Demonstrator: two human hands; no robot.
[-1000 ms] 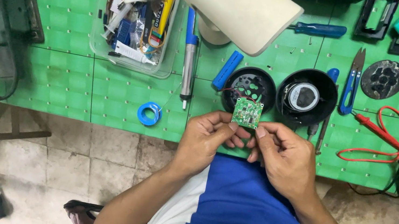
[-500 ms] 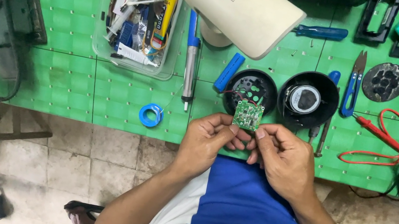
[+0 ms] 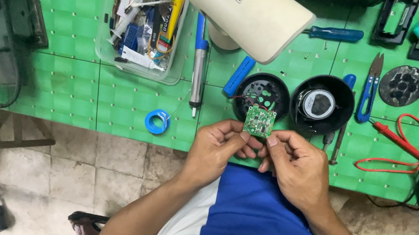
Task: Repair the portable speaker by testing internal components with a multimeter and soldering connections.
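As seen from the head camera, small green circuit board (image 3: 259, 121) held upright at near edge of green tiled surface (image 3: 64, 92), just above both hands. Left hand (image 3: 218, 146): grip clamped on board's lower left edge, thumb and fingertips pinching. Right hand (image 3: 298, 165): grip likewise clamped on lower right edge, thumb tip pressed against board's bottom corner. Hands touching or nearly touching each other beneath board; cannot tell which. Thin red wire noted running from board toward black round housing (image 3: 263, 94) lying directly behind it.

Second black round housing with speaker (image 3: 322, 104) placed just right of first. Blue cylindrical cell (image 3: 239, 76) lying tilted at left of first housing. Soldering iron with blue handle (image 3: 199, 58) laid lengthwise left of cell, tip toward person. Blue roll of tape (image 3: 157, 122) flat on surface, near left hand but apart from it. Clear plastic tray (image 3: 145, 14) of mixed small items set at rear left. Cream lamp shade (image 3: 240, 5) overhanging rear centre. Blue-handled snips (image 3: 369, 88) right of speaker housing; red probe lead (image 3: 399, 146) looped further right. Blue screwdriver (image 3: 333, 33) at rear, beside shade. Black perforated disc (image 3: 402, 85) beyond snips. Blue and white shirt visible below hands.
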